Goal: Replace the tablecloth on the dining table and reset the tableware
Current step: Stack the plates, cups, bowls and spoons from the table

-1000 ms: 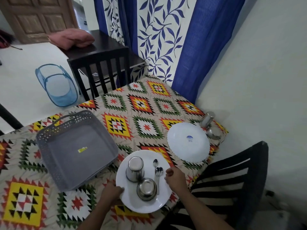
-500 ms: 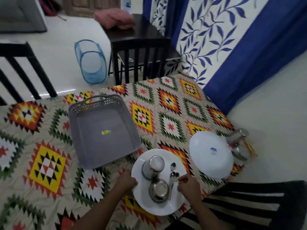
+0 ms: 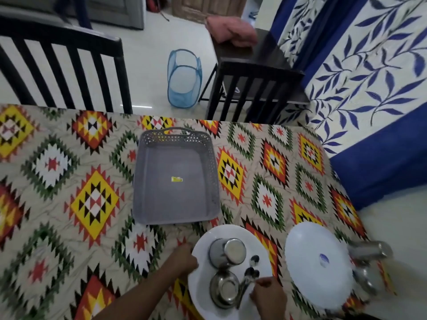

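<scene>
**Right hand moves onto the spoons**

Half a second ago the right hand (image 3: 268,296) rested at the rim of the round white plate (image 3: 201,289); now its fingertips pinch the steel spoons (image 3: 248,279) lying on that plate. The left hand (image 3: 184,259) still grips the plate's left rim. The plate sits at the near edge of the patterned geometric tablecloth (image 3: 92,199) and carries an upturned steel tumbler (image 3: 227,251), a small steel bowl (image 3: 225,291) and the spoons. The grey perforated plastic tray (image 3: 143,181), mid-table, holds only a yellow sticker. An overturned white plate (image 3: 318,264) lies near the right corner, steel vessels (image 3: 367,250) beside it.
</scene>
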